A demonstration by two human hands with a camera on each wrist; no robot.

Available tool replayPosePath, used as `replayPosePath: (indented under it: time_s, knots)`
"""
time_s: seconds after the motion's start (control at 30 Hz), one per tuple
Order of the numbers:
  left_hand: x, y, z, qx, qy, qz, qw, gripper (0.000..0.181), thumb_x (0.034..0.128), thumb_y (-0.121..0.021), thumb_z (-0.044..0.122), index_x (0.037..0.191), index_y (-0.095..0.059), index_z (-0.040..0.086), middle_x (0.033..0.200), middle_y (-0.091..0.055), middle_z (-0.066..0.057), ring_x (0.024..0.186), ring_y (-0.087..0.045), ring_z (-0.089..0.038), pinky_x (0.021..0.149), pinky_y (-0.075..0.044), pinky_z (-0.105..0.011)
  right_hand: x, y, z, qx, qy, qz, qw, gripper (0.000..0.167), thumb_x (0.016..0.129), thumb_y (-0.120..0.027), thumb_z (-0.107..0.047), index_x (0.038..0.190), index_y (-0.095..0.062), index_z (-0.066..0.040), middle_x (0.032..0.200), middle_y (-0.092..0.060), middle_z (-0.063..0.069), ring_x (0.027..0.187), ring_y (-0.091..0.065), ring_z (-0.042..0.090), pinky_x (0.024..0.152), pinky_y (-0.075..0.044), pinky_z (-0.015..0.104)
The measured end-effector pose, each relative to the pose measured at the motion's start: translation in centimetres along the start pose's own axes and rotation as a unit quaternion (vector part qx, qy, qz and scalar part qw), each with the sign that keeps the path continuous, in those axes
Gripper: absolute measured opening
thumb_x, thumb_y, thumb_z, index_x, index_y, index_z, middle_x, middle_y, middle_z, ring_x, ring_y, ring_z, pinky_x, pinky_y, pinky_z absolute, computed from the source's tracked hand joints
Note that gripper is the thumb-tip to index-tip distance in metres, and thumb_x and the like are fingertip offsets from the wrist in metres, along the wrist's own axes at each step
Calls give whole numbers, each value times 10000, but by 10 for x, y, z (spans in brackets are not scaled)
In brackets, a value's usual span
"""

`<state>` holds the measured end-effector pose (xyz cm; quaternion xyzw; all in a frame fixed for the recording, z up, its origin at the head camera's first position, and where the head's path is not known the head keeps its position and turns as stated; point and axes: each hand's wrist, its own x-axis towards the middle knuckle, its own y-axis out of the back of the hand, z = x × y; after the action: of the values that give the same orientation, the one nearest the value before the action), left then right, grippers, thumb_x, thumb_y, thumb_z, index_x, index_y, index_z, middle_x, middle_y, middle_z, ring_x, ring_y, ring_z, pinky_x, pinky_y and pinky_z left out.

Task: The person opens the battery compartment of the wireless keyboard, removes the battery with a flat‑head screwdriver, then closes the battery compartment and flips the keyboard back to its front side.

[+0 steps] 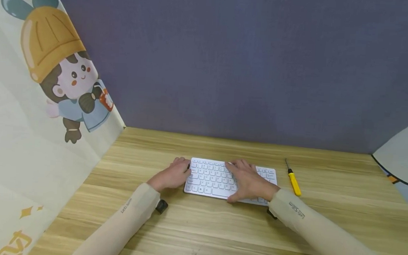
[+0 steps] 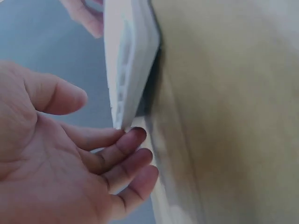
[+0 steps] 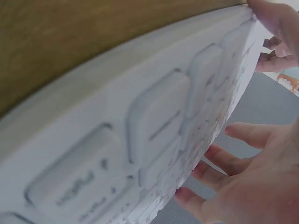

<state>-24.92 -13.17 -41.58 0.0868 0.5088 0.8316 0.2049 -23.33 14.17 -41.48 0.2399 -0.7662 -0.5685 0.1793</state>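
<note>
A white keyboard (image 1: 211, 178) lies on the wooden table, its keys facing up. My right hand (image 1: 248, 181) spans it from front to back, thumb at the front edge and fingers at the far edge. The right wrist view shows those fingers (image 3: 205, 172) along the far edge of the keyboard (image 3: 154, 116). At the keyboard's left end is my left hand (image 1: 174, 174). In the left wrist view, the fingertips of this hand (image 2: 51, 158) touch the keyboard's corner (image 2: 124, 112), while its thumb stands apart. The right hand covers part of the keys.
Right of the keyboard lies a screwdriver (image 1: 293, 181) with a yellow handle, its shaft pointing away. A dark blue-grey panel (image 1: 246, 67) rises behind the table (image 1: 198, 228). On the left hangs a pale sheet (image 1: 7, 131) with a cartoon figure.
</note>
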Motion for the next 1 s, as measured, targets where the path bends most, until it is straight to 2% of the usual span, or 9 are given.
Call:
replayPosePath:
  time_s: [0.07,0.17,0.27,0.37,0.4,0.47,0.5,0.77,1.0]
  knots:
    - [0,2,0,-10,-80,-23,10000,359,983,-403,125,1261,-498,-80,1054,-509,-110,1012,-419,-249,923,-362,-417,1,-1,1,20,40,44,10000,1195,527,-859,-553,1463,-323,-38,1400,-369,162,1268,-322,315,999,-258,544]
    - [1,5,1,-82,-226,-34,9997,238,975,-394,98,1087,-559,-32,940,-492,-94,934,-418,-246,841,-371,-397,1,-1,2,22,54,88,9999,1193,520,-861,-553,1455,-335,-30,1385,-379,161,1258,-329,310,979,-276,530]
    - [2,5,0,-171,-295,-57,9994,222,972,-395,95,1053,-553,-36,1031,-531,-151,1033,-450,-286,925,-357,-419,2,-1,2,-35,-17,79,10000,1199,510,-860,-560,1452,-340,-32,1378,-382,154,1252,-333,299,963,-291,508]
    - [1,5,-1,-322,-226,-79,9992,362,977,-394,112,1254,-487,-101,1301,-472,-226,1266,-365,-336,1079,-234,-438,2,-1,2,-71,-25,82,9999,1197,505,-857,-566,1447,-347,-30,1373,-386,156,1244,-341,304,952,-302,510]
    - [1,5,-1,-355,-184,-81,9992,415,980,-391,121,1320,-431,-114,1356,-431,-233,1306,-324,-337,1099,-197,-437,2,0,2,-87,-24,81,9999,1196,504,-854,-570,1445,-351,-30,1372,-387,156,1242,-344,303,949,-305,504]
    - [0,5,-2,-434,-132,-58,9990,452,983,-384,131,1366,-383,-111,1380,-409,-229,1312,-312,-329,1093,-214,-425,2,0,2,-101,-22,95,9999,1195,503,-849,-576,1443,-355,-29,1371,-389,153,1239,-349,303,943,-312,496]
    - [0,6,-1,-478,-128,-6,9988,477,985,-385,135,1391,-346,-112,1423,-366,-232,1344,-269,-334,1106,-184,-427,2,0,2,-93,-3,120,9999,1192,501,-851,-574,1439,-361,-25,1367,-393,155,1236,-352,306,940,-315,498]
    - [-1,9,2,-678,-308,474,9961,480,963,-410,99,1390,-345,-111,1286,-474,-189,1250,-353,-292,1073,-258,-417,1,4,3,98,9,200,9998,1181,514,-848,-566,1442,-354,-29,1368,-390,148,1244,-343,303,961,-300,508]
    - [-4,15,6,-899,-393,730,9925,514,960,-460,143,1416,-331,-56,1189,-477,-121,1163,-387,-248,1005,-338,-418,-1,7,5,262,-10,307,9992,1184,530,-843,-568,1459,-327,-45,1379,-381,137,1257,-335,300,989,-273,532]
